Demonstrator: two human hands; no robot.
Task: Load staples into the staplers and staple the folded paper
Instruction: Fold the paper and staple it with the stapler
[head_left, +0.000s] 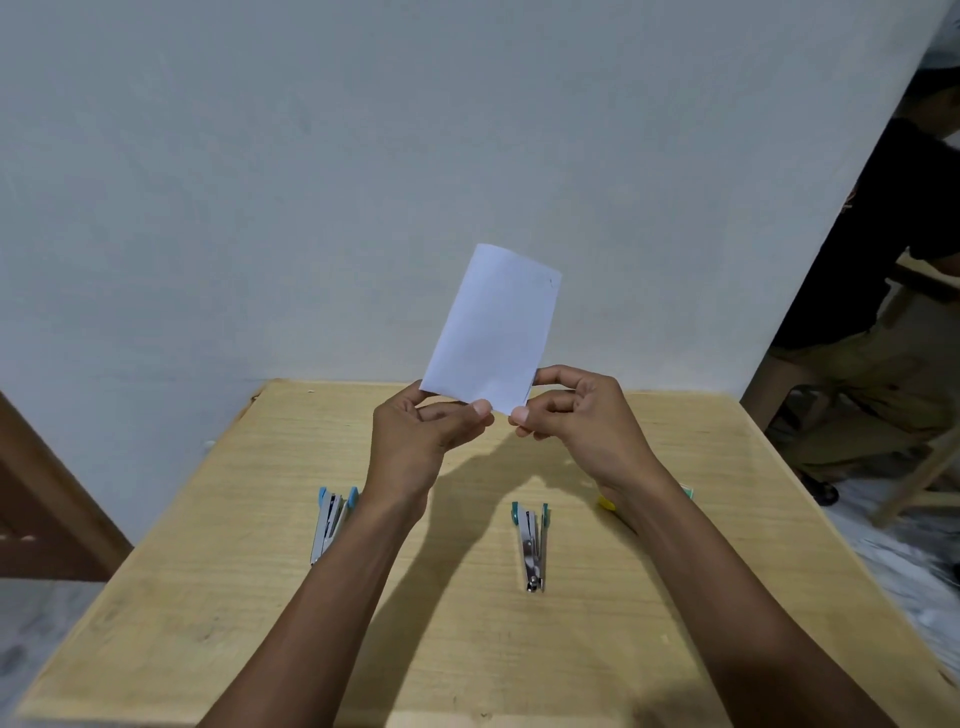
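Note:
I hold a folded white paper (493, 327) upright above the far part of the wooden table (208, 597). My left hand (421, 431) pinches its lower left corner and my right hand (576, 410) pinches its lower right corner. A small mark shows near the paper's upper right corner. Two small staplers lie on the table below my arms: a light blue one (332, 522), partly hidden by my left forearm, and a teal one (532, 543) between my arms. A yellow and green box (607, 502) peeks out from under my right wrist.
A plain wall stands right behind the table. A person in dark clothes sits at the far right (878, 291) beside a wooden stool or frame (914, 493). A brown door or panel (47, 499) is at the left.

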